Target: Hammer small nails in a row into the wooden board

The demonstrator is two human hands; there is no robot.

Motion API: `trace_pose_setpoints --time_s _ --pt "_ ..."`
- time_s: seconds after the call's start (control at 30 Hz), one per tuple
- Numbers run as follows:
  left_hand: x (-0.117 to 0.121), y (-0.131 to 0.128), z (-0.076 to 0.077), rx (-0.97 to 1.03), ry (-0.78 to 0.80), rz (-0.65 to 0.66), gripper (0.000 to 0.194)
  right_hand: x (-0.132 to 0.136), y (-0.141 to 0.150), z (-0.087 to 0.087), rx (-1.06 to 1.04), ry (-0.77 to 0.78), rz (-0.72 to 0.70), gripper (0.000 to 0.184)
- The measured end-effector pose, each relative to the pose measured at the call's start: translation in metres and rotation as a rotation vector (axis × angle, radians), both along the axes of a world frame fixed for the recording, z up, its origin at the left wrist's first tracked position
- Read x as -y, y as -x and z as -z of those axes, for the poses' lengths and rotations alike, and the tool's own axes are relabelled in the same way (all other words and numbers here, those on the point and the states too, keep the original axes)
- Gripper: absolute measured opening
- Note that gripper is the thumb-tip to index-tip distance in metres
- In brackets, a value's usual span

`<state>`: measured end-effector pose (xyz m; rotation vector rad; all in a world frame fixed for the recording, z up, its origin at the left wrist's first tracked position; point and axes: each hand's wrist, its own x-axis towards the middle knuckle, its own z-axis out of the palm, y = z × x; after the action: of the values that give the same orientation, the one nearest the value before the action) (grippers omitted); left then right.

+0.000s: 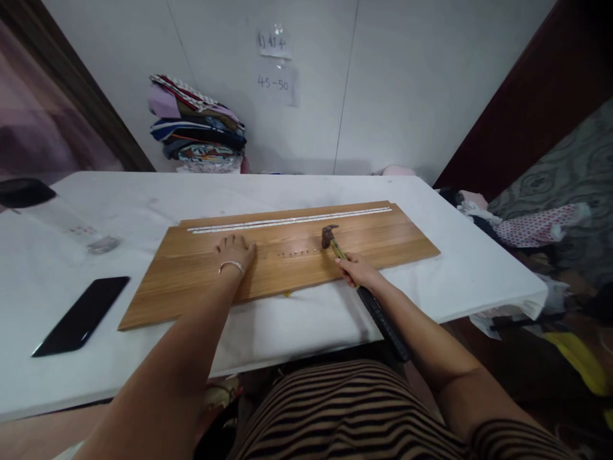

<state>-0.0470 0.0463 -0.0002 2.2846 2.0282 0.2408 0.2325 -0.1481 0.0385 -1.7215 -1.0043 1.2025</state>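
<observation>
A wooden board (287, 243) with a wood-grain face lies flat in front of me. My left hand (234, 253) rests on its left half, fingers spread and palm down, with a bracelet at the wrist. In my right hand (357, 269) is a claw hammer (378, 313), gripped on the handle close to the head. The hammer head is over the board, at the right end of a short row of small nails (297, 253). Whether the head touches a nail I cannot tell. Two white strips (287, 221) run along the board's far side.
The board lies on a white-covered table (479, 287). A black phone-like slab (81, 316) lies at the left, with a small clear plastic packet (103, 244) beyond it. Folded cloth (198, 124) is stacked at the back by the wall, where paper notes (278, 83) hang.
</observation>
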Motion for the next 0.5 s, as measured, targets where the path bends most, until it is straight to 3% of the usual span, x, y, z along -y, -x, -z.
trace_pose_setpoints --time_s 0.5 --pt "0.0001 0.0002 -0.0014 -0.004 -0.001 -0.001 0.054 0.0012 0.0008 -0.0006 0.004 0.001 0.010 0.032"
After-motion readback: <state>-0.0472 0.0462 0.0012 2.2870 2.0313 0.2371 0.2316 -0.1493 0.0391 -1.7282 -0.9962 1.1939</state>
